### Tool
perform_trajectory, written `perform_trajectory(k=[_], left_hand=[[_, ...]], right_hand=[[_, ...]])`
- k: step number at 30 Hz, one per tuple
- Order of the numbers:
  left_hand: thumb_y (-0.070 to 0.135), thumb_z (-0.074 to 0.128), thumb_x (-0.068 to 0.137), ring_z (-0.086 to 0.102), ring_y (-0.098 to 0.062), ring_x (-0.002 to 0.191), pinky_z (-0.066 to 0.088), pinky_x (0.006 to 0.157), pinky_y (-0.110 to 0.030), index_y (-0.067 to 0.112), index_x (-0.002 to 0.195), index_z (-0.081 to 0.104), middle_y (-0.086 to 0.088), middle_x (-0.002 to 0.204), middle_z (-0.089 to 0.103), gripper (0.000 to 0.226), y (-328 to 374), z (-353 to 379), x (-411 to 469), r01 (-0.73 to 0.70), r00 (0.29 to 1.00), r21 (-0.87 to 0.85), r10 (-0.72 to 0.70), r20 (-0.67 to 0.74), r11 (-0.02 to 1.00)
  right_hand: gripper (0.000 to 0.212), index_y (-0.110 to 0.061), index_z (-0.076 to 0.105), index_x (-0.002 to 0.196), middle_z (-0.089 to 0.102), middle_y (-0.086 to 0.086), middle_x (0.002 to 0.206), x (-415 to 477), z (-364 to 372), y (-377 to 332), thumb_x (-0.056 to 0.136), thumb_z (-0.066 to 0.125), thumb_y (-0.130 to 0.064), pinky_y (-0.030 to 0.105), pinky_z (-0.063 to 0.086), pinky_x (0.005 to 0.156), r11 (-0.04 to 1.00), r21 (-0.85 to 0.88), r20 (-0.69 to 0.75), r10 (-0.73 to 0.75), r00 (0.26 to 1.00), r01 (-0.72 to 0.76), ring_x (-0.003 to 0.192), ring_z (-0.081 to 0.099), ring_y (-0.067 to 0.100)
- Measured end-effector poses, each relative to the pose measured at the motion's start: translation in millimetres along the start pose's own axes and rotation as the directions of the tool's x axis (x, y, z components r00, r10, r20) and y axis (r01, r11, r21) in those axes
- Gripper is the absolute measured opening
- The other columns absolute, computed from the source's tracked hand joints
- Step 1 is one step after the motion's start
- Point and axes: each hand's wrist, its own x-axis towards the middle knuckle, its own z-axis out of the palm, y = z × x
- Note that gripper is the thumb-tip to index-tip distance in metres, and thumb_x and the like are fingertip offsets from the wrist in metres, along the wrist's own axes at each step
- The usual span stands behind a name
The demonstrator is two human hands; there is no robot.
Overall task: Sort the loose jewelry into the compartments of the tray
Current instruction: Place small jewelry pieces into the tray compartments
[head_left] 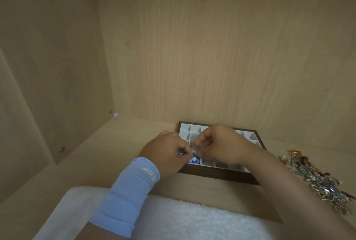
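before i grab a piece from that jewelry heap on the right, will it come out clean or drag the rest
The heap looks like tangled chains and hooks, so one piece would probably drag neighbours along. It likely hangs floppy, not stiff. Thin shiny links seem light and may slip from a loose grip.

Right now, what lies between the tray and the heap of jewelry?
In the head view, only a narrow strip of bare wooden shelf separates the tray from the jewelry heap; nearer the camera, the right forearm crosses it.
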Motion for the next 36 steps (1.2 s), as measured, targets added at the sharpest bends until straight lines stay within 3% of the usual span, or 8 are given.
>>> perform_trajectory(k=[3, 6, 9, 12, 16, 21, 29, 36], left_hand=[[0.038, 0.061, 0.092, 0.042, -0.006, 0.107, 0.042, 0.091, -0.025, 0.039, 0.103, 0.074, 0.016, 0.101, 0.054, 0.017, 1, 1, 0, 0.002, 0.999, 0.063, -0.004, 0.034, 0.998], [0.034, 0.059, 0.093, 0.045, -0.005, 0.102, 0.04, 0.084, -0.021, 0.038, 0.108, 0.07, 0.016, 0.103, 0.056, 0.019, 1, 0, 1, 0.013, 1.0, 0.083, -0.012, -0.006, 0.996], [0.024, 0.06, 0.091, 0.05, -0.004, 0.082, 0.039, 0.071, -0.018, 0.037, 0.094, 0.068, 0.02, 0.085, 0.053, 0.015, -1, -5, 0, 0.041, 0.996, 0.012, -0.04, -0.074, 0.999], [0.027, 0.06, 0.092, 0.048, -0.005, 0.094, 0.041, 0.082, -0.021, 0.038, 0.091, 0.072, 0.019, 0.092, 0.052, 0.016, 1, -4, -1, -0.013, 1.0, 0.028, 0.013, 0.013, 1.0], [0.023, 0.058, 0.093, 0.045, -0.006, 0.104, 0.043, 0.097, -0.03, 0.04, 0.093, 0.074, 0.017, 0.1, 0.053, 0.023, -3, -4, -1, -0.022, 0.999, 0.017, 0.021, 0.049, 1.0], [0.023, 0.063, 0.089, 0.053, -0.004, 0.081, 0.05, 0.086, -0.032, 0.045, 0.073, 0.064, 0.02, 0.091, 0.056, 0.027, -20, -25, -2, 0.082, 0.988, -0.035, -0.086, -0.129, 0.996], [0.024, 0.066, 0.086, 0.054, -0.006, 0.081, 0.051, 0.084, -0.029, 0.034, 0.083, 0.074, 0.015, 0.092, 0.054, 0.013, -11, -15, -4, 0.088, 0.996, 0.0, -0.088, 0.008, 0.996], [0.028, 0.066, 0.087, 0.056, -0.008, 0.089, 0.051, 0.085, -0.03, 0.033, 0.085, 0.077, 0.017, 0.091, 0.054, 0.013, -12, -13, -3, 0.091, 0.996, 0.031, -0.091, -0.008, 0.995]], right_hand=[[0.014, -0.029, 0.076, 0.082, 0.07, -0.021, 0.075, -1, -10, 7, 0.086, 0.077, -0.016, 0.004, 0.043, 0.064, 0.999, 0.048, -0.008, 0.012, 1.0, -0.012, 0.071, 0.063, -0.015], [0.013, -0.029, 0.079, 0.082, 0.072, -0.023, 0.078, -2, -8, 7, 0.089, 0.074, -0.02, 0.009, 0.045, 0.072, 1.0, 0.016, 0.023, -0.002, 1.0, 0.002, 0.076, 0.063, -0.013], [0.014, -0.03, 0.08, 0.086, 0.073, -0.02, 0.083, -2, 2, 2, 0.09, 0.07, -0.021, 0.023, 0.055, 0.083, 0.998, -0.042, 0.047, -0.036, 0.998, 0.038, 0.08, 0.066, -0.005], [0.013, -0.031, 0.08, 0.086, 0.072, -0.02, 0.085, -2, 4, 0, 0.091, 0.069, -0.027, 0.032, 0.057, 0.086, 0.989, -0.137, 0.03, -0.056, 0.998, 0.06, 0.082, 0.065, -0.002], [0.014, -0.03, 0.08, 0.088, 0.074, -0.018, 0.089, -4, -2, -2, 0.092, 0.067, -0.029, 0.032, 0.057, 0.087, 0.991, -0.122, 0.041, -0.052, 0.998, 0.057, 0.084, 0.066, -0.001], [0.012, -0.029, 0.08, 0.088, 0.074, -0.015, 0.092, -7, 2, -7, 0.089, 0.069, -0.032, 0.034, 0.057, 0.089, 0.985, -0.164, 0.11, -0.033, 0.993, 0.051, 0.086, 0.066, 0.0], [0.01, -0.024, 0.078, 0.086, 0.074, -0.01, 0.087, -4, 14, -10, 0.087, 0.07, -0.03, 0.038, 0.059, 0.083, 0.968, -0.247, 0.055, -0.019, 0.998, 0.032, 0.082, 0.066, 0.006], [0.012, -0.028, 0.077, 0.088, 0.072, -0.013, 0.087, -6, 9, -12, 0.088, 0.069, -0.036, 0.037, 0.057, 0.083, 0.967, -0.255, 0.064, -0.014, 0.998, 0.03, 0.083, 0.065, 0.004]])
